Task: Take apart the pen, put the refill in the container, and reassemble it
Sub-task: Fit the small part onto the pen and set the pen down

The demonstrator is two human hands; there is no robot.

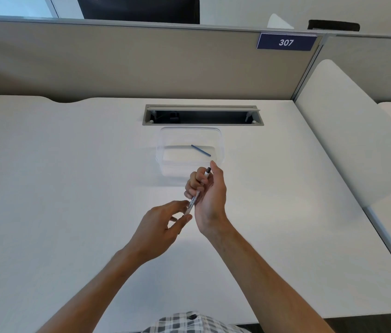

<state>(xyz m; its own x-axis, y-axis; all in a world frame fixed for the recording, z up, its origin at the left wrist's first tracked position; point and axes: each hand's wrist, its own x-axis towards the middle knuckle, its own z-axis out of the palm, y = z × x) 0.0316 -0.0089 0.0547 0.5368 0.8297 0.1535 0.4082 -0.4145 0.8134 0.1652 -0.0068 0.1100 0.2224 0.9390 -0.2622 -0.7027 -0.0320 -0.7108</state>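
Left hand (163, 222) sits nearer the worktop's front edge, abt mid-width, thumb & forefinger pinching the lower end of the pen (195, 196). Rest of its fingers are loosely curled underneath. Right hand (210, 193) is just beyond & touching close, palm turned inward, fingers wrapped round the upper part of the barrel; thumb sticks up toward the far side. Pen is white w/ printed lettering along the barrel, tilted so its dark tip points up & away, poking out above the right hand's curled fingers. Both forearms are bare, held above the worktop (69, 188), which is white.

Just past the hands, toward the far edge near centre, stands the container (165, 150): clear plastic, rectangular, rounded corners, no lid on. Refill (201, 150), a thin blue stick, lies inside on the bottom, angled, closer to the container's right wall.

Right behind the container is a grey cable slot (203, 115), flap open, dark inside. Beige partition (141, 63) rises along the far edge w/ a blue tag (286, 42) reading 307 at upper right.
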